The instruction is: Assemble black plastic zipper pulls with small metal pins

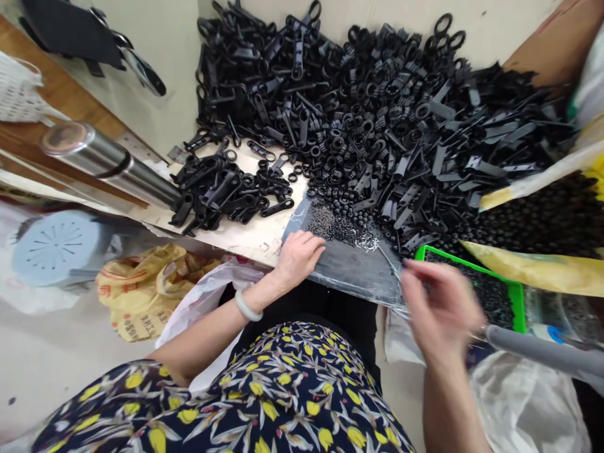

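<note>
My left hand [301,257] rests at the front edge of a dark grey mat [346,270], its fingers curled together. Whatever those fingers may hold is hidden beneath them. My right hand [441,308] is smeared by motion beside the left end of a green tray [519,308] of small black parts. Between the hands lies a thin metal rod [387,259], its near end close to my right fingers; I cannot tell if they touch it. Small silvery pins [367,242], dark tiny parts [321,219] and black rings or beads [340,200] lie along the mat's far side.
A large heap of black plastic parts [358,107] covers the back of the table. A smaller pile of black handle-like pieces [226,185] sits left, beside a steel flask [108,160]. A yellow-edged bag of black parts [542,217] and a grey bar [533,346] are at right.
</note>
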The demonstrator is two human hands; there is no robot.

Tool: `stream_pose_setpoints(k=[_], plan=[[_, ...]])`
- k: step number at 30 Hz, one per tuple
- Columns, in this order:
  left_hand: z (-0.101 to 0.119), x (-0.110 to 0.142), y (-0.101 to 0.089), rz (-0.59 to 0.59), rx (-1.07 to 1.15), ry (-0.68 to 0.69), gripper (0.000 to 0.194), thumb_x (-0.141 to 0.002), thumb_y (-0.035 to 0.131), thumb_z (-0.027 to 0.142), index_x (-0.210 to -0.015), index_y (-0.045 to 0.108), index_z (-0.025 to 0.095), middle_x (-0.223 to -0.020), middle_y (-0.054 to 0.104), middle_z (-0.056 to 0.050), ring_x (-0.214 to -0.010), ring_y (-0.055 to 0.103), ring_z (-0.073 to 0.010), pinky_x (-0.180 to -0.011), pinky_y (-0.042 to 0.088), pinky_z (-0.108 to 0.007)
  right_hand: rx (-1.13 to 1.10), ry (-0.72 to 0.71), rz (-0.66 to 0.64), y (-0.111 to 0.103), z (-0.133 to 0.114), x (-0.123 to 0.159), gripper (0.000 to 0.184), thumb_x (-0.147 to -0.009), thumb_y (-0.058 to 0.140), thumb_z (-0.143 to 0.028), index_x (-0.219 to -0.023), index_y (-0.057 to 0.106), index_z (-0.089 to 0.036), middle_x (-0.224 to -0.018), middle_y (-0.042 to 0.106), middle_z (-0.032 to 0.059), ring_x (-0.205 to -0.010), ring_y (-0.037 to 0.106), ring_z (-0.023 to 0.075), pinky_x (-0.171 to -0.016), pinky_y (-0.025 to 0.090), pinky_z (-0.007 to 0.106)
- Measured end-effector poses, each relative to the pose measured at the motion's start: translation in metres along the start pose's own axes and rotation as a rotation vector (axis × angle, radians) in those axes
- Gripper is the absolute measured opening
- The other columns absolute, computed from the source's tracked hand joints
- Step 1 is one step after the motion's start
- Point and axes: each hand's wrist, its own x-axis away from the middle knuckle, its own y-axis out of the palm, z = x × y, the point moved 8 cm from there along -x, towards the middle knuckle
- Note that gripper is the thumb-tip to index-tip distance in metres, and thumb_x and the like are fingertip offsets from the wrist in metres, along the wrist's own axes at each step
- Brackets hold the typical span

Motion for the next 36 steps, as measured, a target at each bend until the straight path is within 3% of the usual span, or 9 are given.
stream_pose_setpoints(k=[2,4,6,9,18,27,31,36], plan=[[0.0,-0.012,0.014,-0.02,-0.027,-0.036,0.014,-0.102,0.058,0.025,-0.103,0.071,0.02,-0.097,0.071,-0.008,-0.094,0.063,-0.0235,-0.088,0.048,-0.037,0.01,-0.039,-0.184,0.058,0.022,-0.013,0.01,-0.1,0.065,-0.029,-0.103,0.073,-0.025,-0.093,0.071,0.0027,-0.081,0.066,0.018,-0.076,0.055,0.033],[-0.003,-0.019,0.022,-0.041,-0.038,-0.057,0.013,-0.101,0.059,0.023,-0.1,0.071,0.019,-0.096,0.07,-0.008,-0.094,0.062,-0.0235,-0.087,0.048,-0.037,0.067,-0.055,-0.319,0.103,0.037,-0.021,0.016,-0.104,0.056,-0.028,-0.103,0.071,-0.024,-0.093,0.071,0.0037,-0.08,0.066,0.018,-0.076,0.053,0.033],[-0.004,-0.021,0.024,-0.061,-0.041,-0.056,0.015,-0.102,0.057,0.022,-0.097,0.071,0.019,-0.094,0.069,-0.007,-0.092,0.062,-0.023,-0.087,0.049,-0.036,0.173,-0.067,-0.358,0.128,0.046,-0.026,0.019,-0.105,0.053,-0.028,-0.104,0.07,-0.024,-0.098,0.071,0.005,-0.085,0.066,0.0184,-0.08,0.051,0.032],[-0.006,-0.021,0.023,-0.072,-0.053,-0.059,0.019,-0.104,0.053,0.023,-0.098,0.071,0.019,-0.095,0.068,-0.008,-0.092,0.062,-0.0231,-0.087,0.049,-0.037,0.328,-0.124,-0.402,0.148,0.048,-0.031,0.02,-0.106,0.051,-0.027,-0.105,0.07,-0.023,-0.1,0.071,0.0054,-0.091,0.067,0.0193,-0.082,0.048,0.031],[-0.002,-0.021,0.021,-0.125,-0.099,-0.046,0.016,-0.104,0.056,0.029,-0.098,0.069,0.02,-0.098,0.069,-0.007,-0.097,0.063,-0.0243,-0.086,0.046,-0.038,0.583,-0.29,-0.43,0.162,0.043,-0.039,0.021,-0.107,0.049,-0.028,-0.101,0.068,-0.022,-0.095,0.072,0.0062,-0.087,0.064,0.0206,-0.074,0.039,0.032],[-0.001,-0.025,0.019,-0.172,-0.086,-0.055,0.015,-0.103,0.054,0.025,-0.098,0.067,0.02,-0.098,0.071,-0.007,-0.096,0.065,-0.0233,-0.085,0.046,-0.038,0.613,-0.209,-0.371,0.149,0.047,-0.031,0.016,-0.102,0.055,-0.027,-0.094,0.068,-0.022,-0.088,0.072,0.0042,-0.079,0.065,0.0189,-0.067,0.037,0.032],[-0.004,-0.026,0.021,-0.204,-0.046,-0.044,0.012,-0.102,0.055,0.022,-0.1,0.067,0.02,-0.1,0.071,-0.007,-0.098,0.066,-0.0233,-0.087,0.048,-0.037,0.363,-0.119,-0.358,0.142,0.05,-0.028,0.02,-0.103,0.054,-0.031,-0.099,0.072,-0.023,-0.088,0.072,0.0034,-0.077,0.065,0.0173,-0.072,0.043,0.031],[-0.006,-0.024,0.01,-0.123,0.19,-0.095,0.016,-0.102,0.053,0.02,-0.098,0.068,0.019,-0.099,0.072,-0.007,-0.097,0.066,-0.0215,-0.09,0.049,-0.035,-0.278,0.272,-0.27,0.14,0.073,-0.017,0.021,-0.094,0.07,-0.043,-0.1,0.075,-0.023,-0.092,0.075,0.0027,-0.076,0.067,0.0172,-0.073,0.052,0.031]])
